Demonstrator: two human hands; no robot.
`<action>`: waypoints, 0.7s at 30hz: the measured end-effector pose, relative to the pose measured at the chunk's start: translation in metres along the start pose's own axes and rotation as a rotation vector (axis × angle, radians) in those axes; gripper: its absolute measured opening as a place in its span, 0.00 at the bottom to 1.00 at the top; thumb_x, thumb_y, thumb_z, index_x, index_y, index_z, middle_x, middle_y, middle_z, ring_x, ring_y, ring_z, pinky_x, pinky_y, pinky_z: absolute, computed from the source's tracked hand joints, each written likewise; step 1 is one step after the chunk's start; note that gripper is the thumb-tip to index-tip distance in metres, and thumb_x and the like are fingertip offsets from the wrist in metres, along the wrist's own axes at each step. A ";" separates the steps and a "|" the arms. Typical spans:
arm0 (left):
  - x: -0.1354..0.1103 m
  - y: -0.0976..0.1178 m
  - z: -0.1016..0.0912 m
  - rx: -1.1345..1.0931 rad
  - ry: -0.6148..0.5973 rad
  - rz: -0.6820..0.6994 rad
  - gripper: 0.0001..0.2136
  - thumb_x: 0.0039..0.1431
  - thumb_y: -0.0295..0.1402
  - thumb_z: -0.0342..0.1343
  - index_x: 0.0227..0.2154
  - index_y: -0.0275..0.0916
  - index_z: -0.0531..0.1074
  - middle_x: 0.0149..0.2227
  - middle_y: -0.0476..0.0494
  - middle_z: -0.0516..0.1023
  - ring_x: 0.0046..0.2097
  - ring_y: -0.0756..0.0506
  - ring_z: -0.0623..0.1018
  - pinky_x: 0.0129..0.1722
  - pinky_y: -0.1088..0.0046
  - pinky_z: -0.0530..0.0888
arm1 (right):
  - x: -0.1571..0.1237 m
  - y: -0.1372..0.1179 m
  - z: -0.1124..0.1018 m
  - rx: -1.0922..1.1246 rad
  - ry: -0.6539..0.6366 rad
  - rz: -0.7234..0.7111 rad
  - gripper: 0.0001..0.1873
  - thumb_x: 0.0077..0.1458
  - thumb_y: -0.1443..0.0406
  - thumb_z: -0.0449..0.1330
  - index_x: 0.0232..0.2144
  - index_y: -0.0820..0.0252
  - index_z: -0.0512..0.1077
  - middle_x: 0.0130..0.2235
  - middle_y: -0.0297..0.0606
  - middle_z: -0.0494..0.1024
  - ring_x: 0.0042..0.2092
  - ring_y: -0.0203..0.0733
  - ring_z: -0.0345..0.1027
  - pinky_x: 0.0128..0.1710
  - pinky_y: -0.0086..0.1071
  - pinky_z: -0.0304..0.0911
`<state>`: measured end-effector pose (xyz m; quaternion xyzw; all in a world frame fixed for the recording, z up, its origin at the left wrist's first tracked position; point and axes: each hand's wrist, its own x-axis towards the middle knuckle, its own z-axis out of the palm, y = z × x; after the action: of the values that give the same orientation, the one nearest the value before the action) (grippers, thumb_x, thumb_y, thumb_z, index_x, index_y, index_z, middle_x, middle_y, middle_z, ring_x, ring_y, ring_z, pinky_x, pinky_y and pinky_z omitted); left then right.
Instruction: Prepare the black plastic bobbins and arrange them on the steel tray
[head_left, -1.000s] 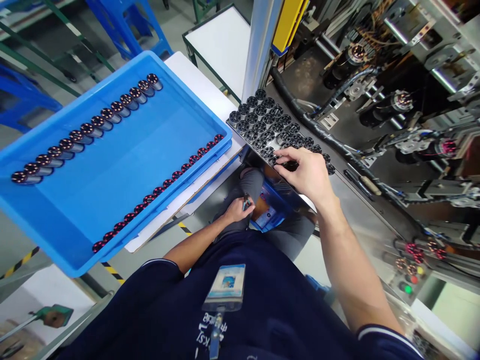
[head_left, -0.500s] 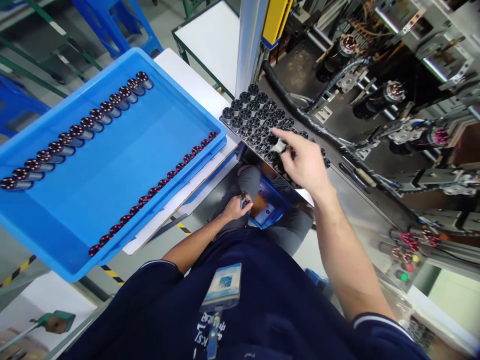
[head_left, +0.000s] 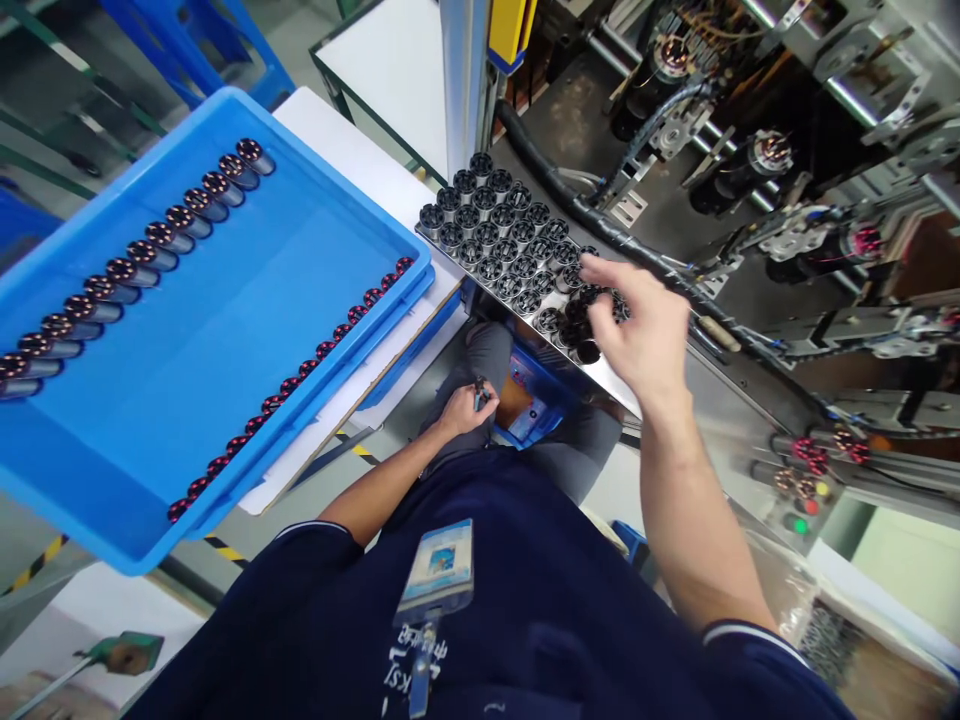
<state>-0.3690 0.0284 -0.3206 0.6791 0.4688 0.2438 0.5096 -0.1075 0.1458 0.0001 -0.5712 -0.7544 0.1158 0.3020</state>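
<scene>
My left hand [head_left: 463, 410] rests near my left thigh, closed around small blue-handled pliers [head_left: 481, 393]. My right hand [head_left: 643, 325] is over the right part of a block of motor cores [head_left: 505, 246], round black-topped parts with grey metal sides standing upright in close rows on a metal ledge. Its thumb and forefinger are apart, with the fingertips beside several darker cores [head_left: 576, 325]. The other fingers are partly hidden, and whether a fingertip touches a core I cannot tell.
A blue tray [head_left: 225, 290] stands to the left, holding a row of copper-wound cores [head_left: 161, 237] and a row of red-wound ones [head_left: 289, 385]. On the right is a machine with spindles [head_left: 757, 165], a black cable [head_left: 559, 185] and buttons [head_left: 801, 523].
My right hand has shifted right along the cores, its forefinger less stretched out, uncovering more of the rows. My left hand stays by the thigh with the pliers. The whole view has shifted slightly.
</scene>
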 end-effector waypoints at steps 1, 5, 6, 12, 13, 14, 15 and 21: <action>0.000 -0.001 0.000 0.001 0.006 -0.001 0.17 0.84 0.47 0.69 0.58 0.37 0.85 0.55 0.39 0.89 0.53 0.42 0.89 0.59 0.57 0.90 | -0.007 0.006 -0.009 0.011 0.079 0.046 0.28 0.72 0.69 0.61 0.67 0.47 0.88 0.57 0.38 0.96 0.56 0.52 0.92 0.65 0.53 0.85; -0.001 -0.003 -0.002 0.005 0.020 0.001 0.17 0.84 0.47 0.69 0.58 0.37 0.85 0.56 0.39 0.89 0.54 0.42 0.89 0.59 0.56 0.91 | -0.034 0.025 -0.025 -0.008 0.215 0.171 0.11 0.71 0.60 0.72 0.52 0.50 0.91 0.43 0.39 0.94 0.38 0.49 0.84 0.44 0.48 0.82; -0.001 -0.003 -0.003 0.010 0.019 0.003 0.17 0.84 0.47 0.69 0.58 0.37 0.85 0.56 0.39 0.89 0.54 0.42 0.89 0.59 0.56 0.91 | -0.036 0.027 -0.022 -0.017 0.197 0.169 0.09 0.71 0.58 0.73 0.49 0.50 0.91 0.43 0.40 0.93 0.39 0.49 0.84 0.44 0.48 0.82; 0.001 0.003 -0.004 0.058 -0.027 0.010 0.17 0.84 0.47 0.69 0.59 0.37 0.85 0.57 0.38 0.89 0.56 0.41 0.89 0.61 0.55 0.90 | 0.009 0.029 0.020 -0.036 0.106 0.145 0.10 0.71 0.56 0.72 0.48 0.50 0.91 0.48 0.42 0.91 0.48 0.53 0.83 0.59 0.56 0.82; 0.001 0.004 -0.004 0.064 -0.030 0.009 0.17 0.84 0.47 0.69 0.59 0.37 0.85 0.57 0.38 0.89 0.56 0.41 0.89 0.61 0.55 0.90 | 0.021 0.031 0.026 -0.041 0.074 0.136 0.11 0.72 0.55 0.72 0.49 0.49 0.91 0.48 0.43 0.90 0.49 0.55 0.83 0.61 0.58 0.82; 0.001 0.006 -0.004 0.069 -0.031 0.007 0.17 0.84 0.47 0.69 0.59 0.37 0.85 0.57 0.38 0.89 0.56 0.41 0.89 0.61 0.55 0.90 | 0.033 0.033 0.031 -0.048 0.036 0.124 0.11 0.72 0.55 0.71 0.50 0.49 0.91 0.49 0.44 0.89 0.51 0.56 0.82 0.62 0.60 0.82; 0.001 0.007 -0.004 0.071 -0.029 0.003 0.17 0.84 0.47 0.69 0.59 0.37 0.85 0.57 0.38 0.89 0.56 0.41 0.89 0.61 0.55 0.90 | 0.043 0.036 0.036 -0.057 -0.001 0.114 0.12 0.72 0.55 0.70 0.51 0.50 0.90 0.50 0.45 0.88 0.53 0.58 0.82 0.64 0.62 0.82; 0.002 0.011 -0.005 0.063 -0.018 -0.015 0.17 0.84 0.47 0.69 0.58 0.37 0.85 0.55 0.39 0.89 0.53 0.42 0.89 0.59 0.57 0.90 | 0.065 0.040 0.049 -0.145 -0.056 0.045 0.12 0.72 0.60 0.62 0.46 0.53 0.87 0.53 0.52 0.87 0.61 0.67 0.79 0.68 0.75 0.79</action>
<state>-0.3679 0.0318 -0.3087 0.6933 0.4769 0.2190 0.4940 -0.1151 0.2278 -0.0383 -0.6049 -0.7560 0.0836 0.2357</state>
